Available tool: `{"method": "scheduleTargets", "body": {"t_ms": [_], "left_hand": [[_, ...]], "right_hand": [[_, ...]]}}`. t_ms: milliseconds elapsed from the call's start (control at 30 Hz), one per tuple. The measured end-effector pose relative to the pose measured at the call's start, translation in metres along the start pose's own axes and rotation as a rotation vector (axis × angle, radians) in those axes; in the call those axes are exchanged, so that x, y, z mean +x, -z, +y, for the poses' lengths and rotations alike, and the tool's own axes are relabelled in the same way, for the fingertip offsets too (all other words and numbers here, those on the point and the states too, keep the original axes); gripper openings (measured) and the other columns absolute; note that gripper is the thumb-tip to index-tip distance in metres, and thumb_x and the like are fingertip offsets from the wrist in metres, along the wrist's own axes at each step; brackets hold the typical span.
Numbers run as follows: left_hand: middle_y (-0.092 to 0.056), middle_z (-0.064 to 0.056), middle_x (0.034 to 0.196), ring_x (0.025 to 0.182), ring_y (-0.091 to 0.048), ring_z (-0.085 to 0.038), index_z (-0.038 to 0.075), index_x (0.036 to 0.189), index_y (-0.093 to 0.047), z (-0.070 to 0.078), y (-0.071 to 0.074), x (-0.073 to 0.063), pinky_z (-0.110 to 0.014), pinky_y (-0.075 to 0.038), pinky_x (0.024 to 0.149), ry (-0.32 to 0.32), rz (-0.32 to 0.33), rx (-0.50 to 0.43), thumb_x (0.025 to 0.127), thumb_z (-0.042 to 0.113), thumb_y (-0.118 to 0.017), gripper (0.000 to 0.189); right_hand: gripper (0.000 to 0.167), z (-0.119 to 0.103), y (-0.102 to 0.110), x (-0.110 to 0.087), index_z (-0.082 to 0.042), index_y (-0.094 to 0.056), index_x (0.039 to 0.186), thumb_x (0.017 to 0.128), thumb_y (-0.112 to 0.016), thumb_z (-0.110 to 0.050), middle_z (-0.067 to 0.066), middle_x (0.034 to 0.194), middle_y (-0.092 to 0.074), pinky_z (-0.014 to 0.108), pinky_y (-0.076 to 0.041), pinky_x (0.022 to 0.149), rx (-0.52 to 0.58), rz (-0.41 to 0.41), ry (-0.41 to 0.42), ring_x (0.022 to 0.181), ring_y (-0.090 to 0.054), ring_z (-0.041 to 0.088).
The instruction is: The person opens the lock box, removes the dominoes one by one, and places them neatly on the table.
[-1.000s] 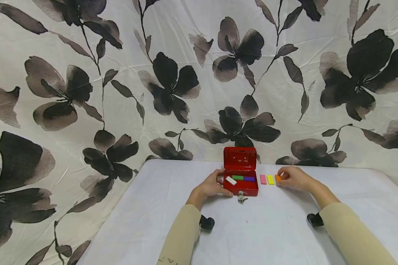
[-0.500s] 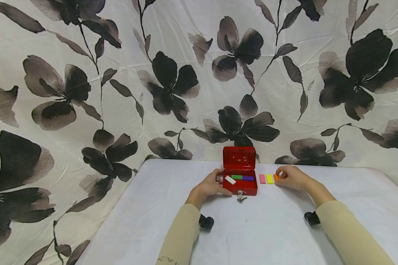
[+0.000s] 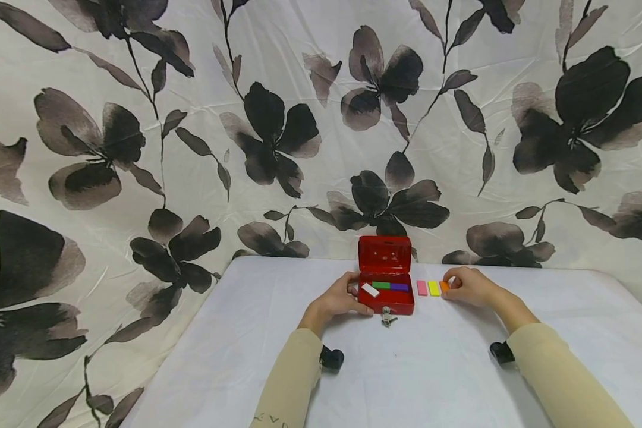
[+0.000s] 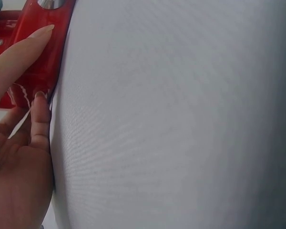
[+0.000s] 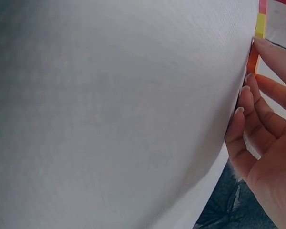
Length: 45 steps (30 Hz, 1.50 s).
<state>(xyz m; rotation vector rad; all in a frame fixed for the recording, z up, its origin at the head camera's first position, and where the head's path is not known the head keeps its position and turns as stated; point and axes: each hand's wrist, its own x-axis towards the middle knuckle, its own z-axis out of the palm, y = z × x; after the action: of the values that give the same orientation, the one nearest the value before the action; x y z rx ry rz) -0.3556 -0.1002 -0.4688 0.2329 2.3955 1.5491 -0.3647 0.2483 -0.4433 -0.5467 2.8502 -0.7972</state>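
The right hand (image 3: 472,286) has edged left, its pinched orange block (image 5: 253,62) now nearer the yellow block (image 3: 433,289) (I can't confirm contact), toward the desk's (image 3: 433,368) far edge; the left hand (image 3: 339,298) grips the red box (image 3: 399,308).

no readable text, only small illegible marks (image 3: 269,420) on the left sleeve (image 3: 289,377)

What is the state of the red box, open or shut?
Open. The lid of the red box stands raised at its far side, and a white block, green block and purple block show inside.
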Motion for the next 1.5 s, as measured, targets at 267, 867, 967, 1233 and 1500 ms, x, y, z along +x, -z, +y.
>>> {"method": "scheduleTargets", "body": {"t_ms": [267,867,967,1233,1500], "left_hand": [[-0.060,-0.009,0.108,0.109,-0.052,-0.024,0.015,0.147,-0.046,0.004,0.000,-0.002,-0.043,-0.052,0.094,0.014,0.001,0.000,0.075,0.012,-0.092,0.085],[-0.059,-0.009,0.108,0.109,-0.051,-0.025,0.014,0.148,-0.045,0.002,0.003,-0.002,-0.043,-0.052,0.093,0.018,0.006,0.002,0.074,0.012,-0.093,0.087],[-0.059,-0.009,0.108,0.109,-0.051,-0.025,0.015,0.147,-0.046,0.002,0.003,-0.002,-0.042,-0.052,0.093,0.015,0.004,0.004,0.074,0.013,-0.093,0.087],[-0.059,-0.009,0.107,0.108,-0.051,-0.025,0.014,0.147,-0.046,0.001,0.003,-0.001,-0.041,-0.052,0.090,0.011,0.001,0.002,0.074,0.013,-0.093,0.086],[-0.058,-0.009,0.108,0.108,-0.050,-0.024,0.014,0.147,-0.046,0.002,0.001,-0.002,-0.041,-0.051,0.091,0.010,-0.003,-0.003,0.075,0.013,-0.092,0.085]], "right_hand": [[0.054,0.003,0.004,-0.005,0.010,-0.056,0.131,0.090,-0.079,-0.017,0.005,0.086,-0.061,0.034,-0.048,0.074,0.040,-0.008,0.034,0.078,-0.054,0.019],[0.059,-0.016,0.020,-0.025,0.011,-0.053,0.132,0.091,-0.077,-0.023,0.011,0.100,-0.067,0.049,-0.055,0.085,0.021,-0.086,0.074,0.091,-0.065,0.027],[0.055,-0.028,0.022,-0.027,0.010,-0.055,0.130,0.092,-0.077,-0.022,0.014,0.103,-0.068,0.049,-0.056,0.084,0.012,-0.077,0.118,0.092,-0.066,0.028],[0.053,-0.055,0.016,-0.024,0.007,-0.058,0.131,0.092,-0.076,-0.024,0.014,0.109,-0.068,0.042,-0.056,0.085,0.037,-0.048,0.197,0.096,-0.063,0.023],[0.046,-0.070,0.004,-0.018,0.007,-0.060,0.128,0.093,-0.075,-0.020,0.015,0.108,-0.068,0.036,-0.055,0.083,0.092,-0.029,0.265,0.096,-0.062,0.023]]}}
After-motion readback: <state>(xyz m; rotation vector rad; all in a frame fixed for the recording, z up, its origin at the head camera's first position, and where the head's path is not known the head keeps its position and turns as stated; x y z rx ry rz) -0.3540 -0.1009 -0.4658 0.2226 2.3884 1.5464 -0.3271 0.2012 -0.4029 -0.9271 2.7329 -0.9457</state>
